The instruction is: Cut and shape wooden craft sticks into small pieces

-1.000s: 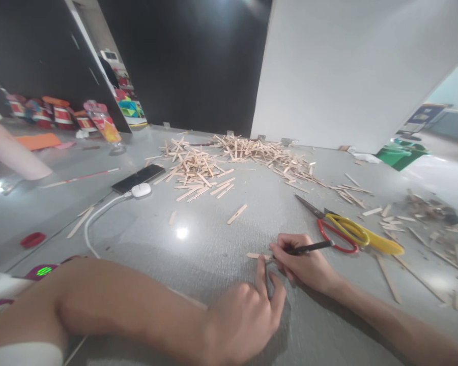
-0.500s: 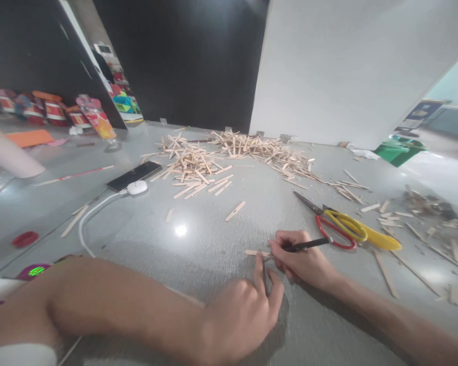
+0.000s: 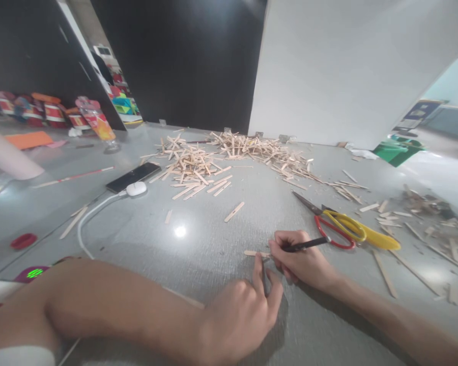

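Note:
A short wooden stick [image 3: 254, 253] lies flat on the grey table. My left hand [image 3: 244, 310] holds it down with the tip of the index finger, the other fingers bent. In my right hand [image 3: 299, 256] is a black pen [image 3: 309, 244], gripped between thumb and fingers and slanted up to the right. Its tip is hidden by the fingers, beside the right end of the stick. To the right of that hand lie scissors [image 3: 330, 223] with one red and one yellow handle. Another wooden stick [image 3: 234, 212] with a dark mark lies farther up the table.
Wooden sticks pile up [image 3: 191, 162] at the back, with more scraps [image 3: 435, 208] on the right. A phone [image 3: 133, 177], a white cable plug [image 3: 136, 188] and a red ring [image 3: 23, 241] lie left. Another person's arm [image 3: 11, 155] rests at the far left near a bottle [image 3: 99, 122].
Both hands, the pen and the stick keep almost the same places. The whole view has shifted very slightly.

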`<state>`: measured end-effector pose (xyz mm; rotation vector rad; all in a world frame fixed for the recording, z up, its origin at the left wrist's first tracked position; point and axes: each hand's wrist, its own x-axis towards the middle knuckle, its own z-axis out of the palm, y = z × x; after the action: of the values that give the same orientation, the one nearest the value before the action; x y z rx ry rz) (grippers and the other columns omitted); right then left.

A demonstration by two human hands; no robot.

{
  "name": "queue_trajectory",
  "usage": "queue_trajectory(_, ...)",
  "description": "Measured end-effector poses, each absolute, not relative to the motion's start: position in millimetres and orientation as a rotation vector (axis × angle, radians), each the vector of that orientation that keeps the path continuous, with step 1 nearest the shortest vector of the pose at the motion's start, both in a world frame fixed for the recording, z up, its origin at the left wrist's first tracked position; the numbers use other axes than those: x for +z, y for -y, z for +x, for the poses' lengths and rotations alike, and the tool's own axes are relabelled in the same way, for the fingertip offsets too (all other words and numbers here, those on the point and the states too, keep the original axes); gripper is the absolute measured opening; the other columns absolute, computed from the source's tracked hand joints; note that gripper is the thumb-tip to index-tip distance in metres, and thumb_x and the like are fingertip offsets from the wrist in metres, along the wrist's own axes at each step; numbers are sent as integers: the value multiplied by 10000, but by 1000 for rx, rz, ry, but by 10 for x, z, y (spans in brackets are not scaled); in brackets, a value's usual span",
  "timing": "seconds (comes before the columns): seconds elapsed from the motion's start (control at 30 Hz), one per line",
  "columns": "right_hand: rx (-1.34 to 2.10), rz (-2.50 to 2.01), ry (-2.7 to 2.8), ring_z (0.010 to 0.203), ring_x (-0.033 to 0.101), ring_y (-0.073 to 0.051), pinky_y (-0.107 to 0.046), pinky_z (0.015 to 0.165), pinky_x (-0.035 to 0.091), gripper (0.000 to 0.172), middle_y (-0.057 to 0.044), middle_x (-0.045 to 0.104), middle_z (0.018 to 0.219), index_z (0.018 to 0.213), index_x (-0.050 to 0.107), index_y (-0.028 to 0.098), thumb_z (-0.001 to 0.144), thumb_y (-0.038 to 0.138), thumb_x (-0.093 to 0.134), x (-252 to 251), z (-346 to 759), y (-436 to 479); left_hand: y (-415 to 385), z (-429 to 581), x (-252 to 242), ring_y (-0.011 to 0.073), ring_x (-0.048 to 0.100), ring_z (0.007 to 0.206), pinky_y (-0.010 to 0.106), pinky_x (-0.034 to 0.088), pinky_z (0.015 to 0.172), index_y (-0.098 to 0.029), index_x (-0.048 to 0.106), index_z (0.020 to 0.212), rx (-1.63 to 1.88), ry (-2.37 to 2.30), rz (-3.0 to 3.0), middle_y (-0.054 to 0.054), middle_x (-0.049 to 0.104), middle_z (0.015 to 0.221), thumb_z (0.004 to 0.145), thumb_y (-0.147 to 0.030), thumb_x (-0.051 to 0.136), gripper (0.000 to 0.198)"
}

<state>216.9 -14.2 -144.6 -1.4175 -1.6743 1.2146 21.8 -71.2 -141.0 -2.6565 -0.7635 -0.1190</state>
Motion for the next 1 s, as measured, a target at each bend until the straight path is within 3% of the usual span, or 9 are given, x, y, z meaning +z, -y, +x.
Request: queue_trajectory(1.0,1261,-1432,1586,282,469,-74,-158,282,351,415,70,516,418,587,512,225,963,379,600,-1490,2169,138,704,201,-1418,205,663,450,280,418,359,19,616,1264,-187,744,-2650,398,668,1221,900,-141,503,413)
